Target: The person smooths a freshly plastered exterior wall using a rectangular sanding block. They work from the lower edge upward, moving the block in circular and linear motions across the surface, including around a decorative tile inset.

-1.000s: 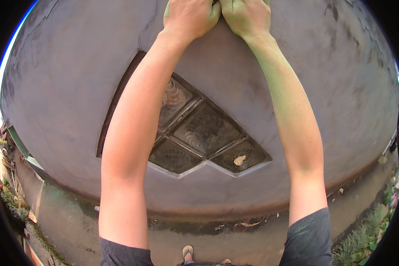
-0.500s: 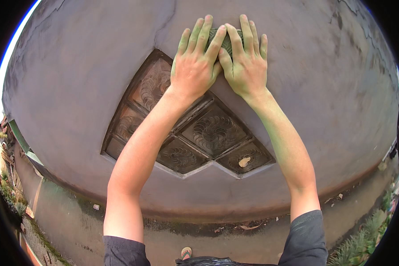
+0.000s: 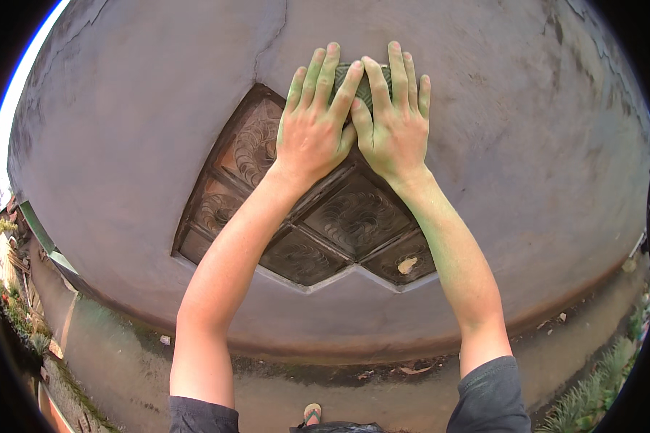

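My left hand [image 3: 312, 123] and my right hand [image 3: 395, 124] lie side by side against a grey plastered wall [image 3: 513, 166], fingers stretched and spread, thumbs close together. Between and partly under them is a dark green piece with a zigzag pattern [image 3: 366, 88]; its edges are mostly covered, so I cannot tell its kind. Green tint shows on the fingers and along my right forearm. Just below the hands, the wall holds a stepped diamond-shaped panel [image 3: 354, 213] of dark squares with raised curved patterns. My left forearm crosses in front of it.
A pale beige patch [image 3: 407, 265] sits on the panel's lower right square. A crack [image 3: 271, 40] runs up the wall. Below lies a paved path [image 3: 282, 390] with small debris along the wall's foot, and a sandalled foot [image 3: 312, 413]. Plants [image 3: 592, 390] grow at lower right.
Both hands and the green patterned piece have moved a little down the wall, nearer the panel. The fingers remain stretched out. The view has shifted slightly.
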`<move>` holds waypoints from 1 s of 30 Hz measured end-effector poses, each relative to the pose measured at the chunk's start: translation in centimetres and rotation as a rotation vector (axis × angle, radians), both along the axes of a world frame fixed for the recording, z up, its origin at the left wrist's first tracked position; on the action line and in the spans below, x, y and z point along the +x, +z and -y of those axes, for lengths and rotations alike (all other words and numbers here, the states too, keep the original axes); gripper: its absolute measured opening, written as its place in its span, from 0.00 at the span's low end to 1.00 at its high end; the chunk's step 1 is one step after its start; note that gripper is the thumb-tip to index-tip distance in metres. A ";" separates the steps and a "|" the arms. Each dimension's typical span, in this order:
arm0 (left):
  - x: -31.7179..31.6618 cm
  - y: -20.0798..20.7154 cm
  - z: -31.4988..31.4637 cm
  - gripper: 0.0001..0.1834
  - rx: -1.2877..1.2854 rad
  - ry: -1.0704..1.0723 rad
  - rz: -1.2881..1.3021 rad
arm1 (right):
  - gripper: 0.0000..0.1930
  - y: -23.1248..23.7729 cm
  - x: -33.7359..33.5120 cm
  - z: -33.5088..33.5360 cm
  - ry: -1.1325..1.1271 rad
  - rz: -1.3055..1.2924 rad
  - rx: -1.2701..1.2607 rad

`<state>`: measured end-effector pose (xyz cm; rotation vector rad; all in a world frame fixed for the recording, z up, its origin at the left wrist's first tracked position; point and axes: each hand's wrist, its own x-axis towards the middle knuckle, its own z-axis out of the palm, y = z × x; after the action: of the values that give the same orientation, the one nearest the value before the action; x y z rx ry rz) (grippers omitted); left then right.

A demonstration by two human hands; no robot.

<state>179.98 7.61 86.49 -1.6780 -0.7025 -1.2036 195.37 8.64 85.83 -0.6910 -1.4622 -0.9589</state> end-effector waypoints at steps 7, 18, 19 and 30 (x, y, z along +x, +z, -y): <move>-1.1 -2.9 -0.4 0.40 -0.039 -0.029 -0.032 | 0.29 -2.5 0.8 -0.4 -0.022 0.075 -0.015; -1.3 17.1 -2.6 0.38 0.233 0.131 -0.038 | 0.31 18.1 -0.3 -3.3 -0.066 0.016 0.220; -1.1 15.5 -2.7 0.38 0.228 0.124 -0.028 | 0.31 16.7 0.0 -3.2 -0.065 0.006 0.189; 5.2 -10.2 1.0 0.41 -0.184 -0.050 -0.006 | 0.30 -10.3 6.4 0.4 -0.009 0.040 -0.144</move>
<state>185.17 6.63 76.31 -1.8593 -0.7920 -1.1978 201.74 8.25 75.51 -0.7878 -1.5757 -0.8846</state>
